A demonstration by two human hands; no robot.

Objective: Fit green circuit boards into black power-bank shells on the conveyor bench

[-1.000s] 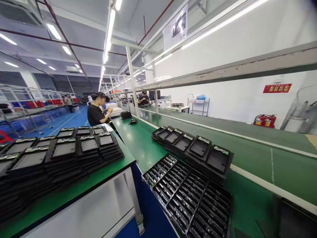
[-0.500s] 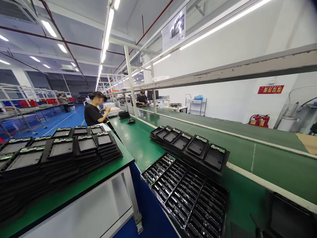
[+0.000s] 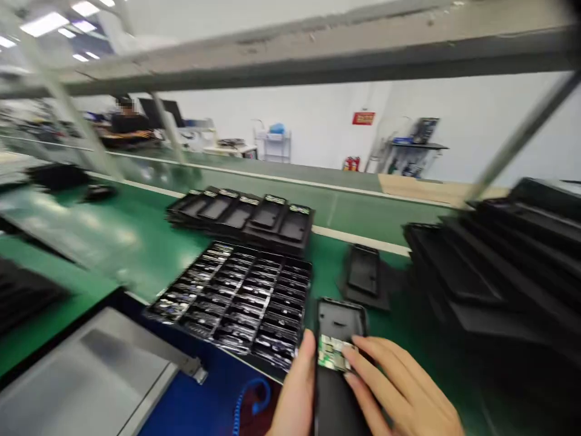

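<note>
Holding the black casing point(image 3: 341, 318) calls for light side pressure: judged by its thin walls, it should be light, fairly stiff and slightly slippery. The green circuit board point(image 3: 327, 352), seated across its near part, looks fragile; handle it by the edges, clear of its components. Take hold of the casing by its long side walls. A dark flat section lies nearer me; I cannot tell whether it belongs to the casing.

The casing is between my hands, which work together on it. My left hand point(image 3: 296, 387) supports the left side, thumb along the wall. My right hand point(image 3: 408, 387) has its fingertips at the board and right wall; whether they grip or only press, I cannot tell.

The compartment tray point(image 3: 311, 284) lies to the left, a single casing point(image 3: 364, 269) just beyond, the overlapping casings point(image 3: 267, 213) far left, and the dark stack point(image 3: 472, 266) to the right.
</note>
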